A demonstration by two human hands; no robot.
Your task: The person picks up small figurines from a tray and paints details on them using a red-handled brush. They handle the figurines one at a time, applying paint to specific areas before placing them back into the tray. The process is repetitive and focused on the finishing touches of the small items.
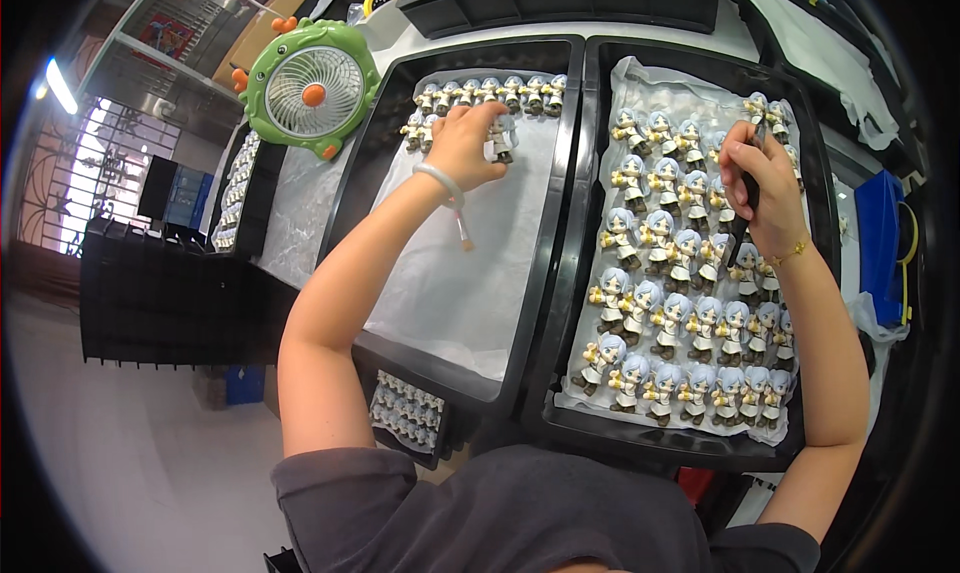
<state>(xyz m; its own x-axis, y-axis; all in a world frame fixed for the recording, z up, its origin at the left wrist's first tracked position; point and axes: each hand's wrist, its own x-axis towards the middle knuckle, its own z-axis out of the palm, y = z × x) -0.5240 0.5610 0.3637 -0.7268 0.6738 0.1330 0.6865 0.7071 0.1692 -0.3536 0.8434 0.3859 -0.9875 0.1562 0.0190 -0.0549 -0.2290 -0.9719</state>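
Note:
My left hand (466, 151) is over the left tray (350, 198), its fingers and thumb closed around a small figurine (504, 141) with pale blue-grey hair. Just beyond it, a row of matching figurines (512, 93) lies along the tray's far end. Over the right tray (588, 153), my right hand (768, 188) grips a slim black tool (740, 235), pen-like in shape; its exact kind cannot be made out. Beneath that hand lie several rows of the same figurines (676, 318) on white lining, some of them hidden by the hand and forearm.
A green animal-shaped fan (312, 91) stands beyond the left tray. Another black tray (570, 5) sits at the back. Stacked black trays (165, 293) are at the left, and a blue container (880, 238) is at the far right.

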